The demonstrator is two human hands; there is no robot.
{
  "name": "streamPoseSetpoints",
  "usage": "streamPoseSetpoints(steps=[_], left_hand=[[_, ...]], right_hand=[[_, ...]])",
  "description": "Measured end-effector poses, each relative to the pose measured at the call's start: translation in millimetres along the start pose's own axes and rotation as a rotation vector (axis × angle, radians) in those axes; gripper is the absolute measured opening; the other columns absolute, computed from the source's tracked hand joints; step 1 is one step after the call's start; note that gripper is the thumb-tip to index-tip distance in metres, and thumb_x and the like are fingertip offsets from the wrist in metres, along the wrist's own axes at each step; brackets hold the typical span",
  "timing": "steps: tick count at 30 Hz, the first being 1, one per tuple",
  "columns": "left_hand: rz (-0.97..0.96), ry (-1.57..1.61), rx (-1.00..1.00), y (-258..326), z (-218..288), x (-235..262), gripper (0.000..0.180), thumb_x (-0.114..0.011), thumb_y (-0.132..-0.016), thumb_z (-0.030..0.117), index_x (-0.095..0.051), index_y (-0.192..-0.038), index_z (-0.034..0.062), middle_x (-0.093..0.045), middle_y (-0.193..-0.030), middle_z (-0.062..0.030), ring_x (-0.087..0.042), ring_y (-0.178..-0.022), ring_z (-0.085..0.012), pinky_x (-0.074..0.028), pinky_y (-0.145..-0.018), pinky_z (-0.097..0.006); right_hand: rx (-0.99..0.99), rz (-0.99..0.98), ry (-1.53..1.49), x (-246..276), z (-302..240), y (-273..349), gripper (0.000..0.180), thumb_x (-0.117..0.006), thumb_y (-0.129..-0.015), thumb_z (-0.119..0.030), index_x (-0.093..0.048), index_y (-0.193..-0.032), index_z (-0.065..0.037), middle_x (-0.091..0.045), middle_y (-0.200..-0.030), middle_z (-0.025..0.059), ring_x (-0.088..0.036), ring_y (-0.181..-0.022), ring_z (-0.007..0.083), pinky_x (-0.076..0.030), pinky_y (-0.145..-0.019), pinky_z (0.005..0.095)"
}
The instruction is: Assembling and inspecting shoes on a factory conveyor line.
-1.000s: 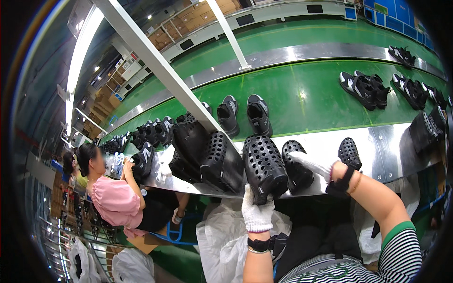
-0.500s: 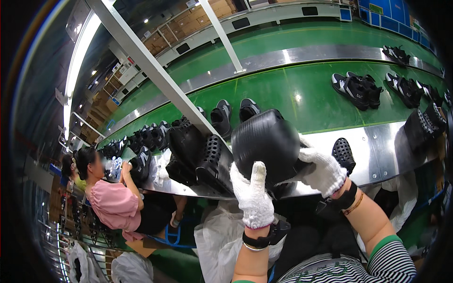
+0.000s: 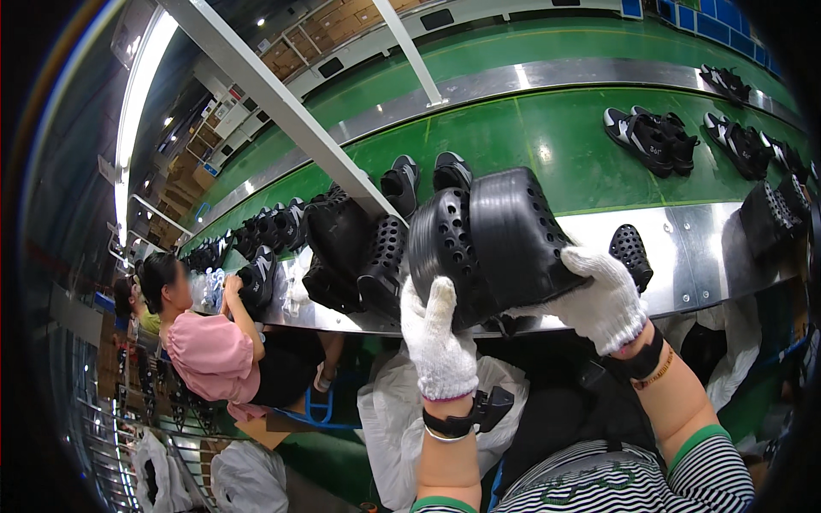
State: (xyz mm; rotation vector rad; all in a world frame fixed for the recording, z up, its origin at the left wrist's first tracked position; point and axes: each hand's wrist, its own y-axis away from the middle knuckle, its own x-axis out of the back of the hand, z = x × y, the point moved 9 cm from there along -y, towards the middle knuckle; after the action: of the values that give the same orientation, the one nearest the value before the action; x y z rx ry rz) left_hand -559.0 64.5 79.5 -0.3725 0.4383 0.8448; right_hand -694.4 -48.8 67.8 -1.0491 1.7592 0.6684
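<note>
I hold a pair of black perforated clogs (image 3: 517,235) side by side above the near edge of the metal ledge. They have glossy, curved sides and rows of round holes. My left hand (image 3: 439,338), in a white knit glove, grips the lower left one, its thumb pointing up. My right hand (image 3: 600,299), gloved alike, is closed round the right one, with some fingers hidden beneath. A single perforated black clog (image 3: 631,256) lies on the ledge just right of my right hand. More black clogs (image 3: 376,265) stand left of the pair I hold.
A green conveyor belt (image 3: 564,171) runs beyond the metal ledge (image 3: 684,227), carrying black-and-white sneakers (image 3: 650,141). A slanted white post (image 3: 282,107) rises at left. A co-worker in pink (image 3: 209,355) sits on my left, handling a shoe. White plastic bags (image 3: 393,427) hang below the ledge.
The clogs have turned in my hands, so two of them and their holes now show where one smooth side was seen. My left hand has shifted slightly left, my right slightly right.
</note>
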Motion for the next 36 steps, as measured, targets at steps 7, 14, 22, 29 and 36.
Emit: streamPoseSetpoints(steps=[7, 14, 22, 29, 36], left_hand=[[0.116, 0.302, -0.011, 21, -27, 58, 0.048, -0.066, -0.096, 0.031, -0.055, -0.134, 0.0043, -0.064, -0.126, -0.0097, -0.065, -0.111, -0.023, -0.054, -0.096, -0.041], [0.23, 0.681, 0.359, 18, -117, 71, 0.035, -0.073, -0.091, 0.031, -0.067, -0.115, 0.0072, -0.072, -0.11, -0.005, -0.068, -0.097, -0.0217, -0.055, -0.086, -0.034], [0.07, 0.884, 0.451, 29, -154, 69, 0.032, -0.066, -0.096, 0.028, -0.064, -0.119, 0.005, -0.07, -0.116, -0.0107, -0.069, -0.103, -0.0257, -0.056, -0.091, -0.039], [0.233, 0.78, 0.363, 40, -93, 62, 0.033, -0.068, -0.094, 0.031, -0.066, -0.117, 0.0075, -0.072, -0.111, -0.0084, -0.071, -0.094, -0.0223, -0.061, -0.077, -0.034], [0.264, 0.793, 0.353, 38, -75, 67, 0.043, -0.071, -0.093, 0.032, -0.062, -0.127, 0.0075, -0.07, -0.12, -0.0072, -0.068, -0.107, -0.0229, -0.057, -0.09, -0.038]], right_hand=[[0.098, 0.36, 0.441, 11, -22, 47, 0.064, -0.062, -0.085, -0.016, -0.043, -0.146, -0.012, -0.06, -0.129, 0.01, -0.061, -0.116, 0.0281, -0.053, -0.09, 0.058], [-0.028, 0.554, 0.675, 42, 14, 39, 0.051, -0.067, -0.088, -0.013, -0.048, -0.135, -0.012, -0.06, -0.113, 0.0062, -0.058, -0.109, 0.0217, -0.054, -0.082, 0.06], [-0.101, 0.567, 1.132, 31, -3, 17, 0.05, -0.07, -0.088, -0.038, -0.063, -0.121, -0.001, -0.066, -0.111, 0.0141, -0.065, -0.097, 0.0247, -0.056, -0.082, 0.0486], [0.071, 0.472, 2.101, 24, -1, -3, 0.08, -0.059, -0.09, -0.056, -0.046, -0.144, 0.001, -0.058, -0.132, 0.0294, -0.059, -0.118, 0.0411, -0.045, -0.102, 0.0427], [0.148, 0.29, 2.585, -21, 34, -1, 0.072, -0.062, -0.092, -0.048, -0.044, -0.145, -0.004, -0.053, -0.133, 0.0318, -0.054, -0.121, 0.0452, -0.043, -0.103, 0.0509]])
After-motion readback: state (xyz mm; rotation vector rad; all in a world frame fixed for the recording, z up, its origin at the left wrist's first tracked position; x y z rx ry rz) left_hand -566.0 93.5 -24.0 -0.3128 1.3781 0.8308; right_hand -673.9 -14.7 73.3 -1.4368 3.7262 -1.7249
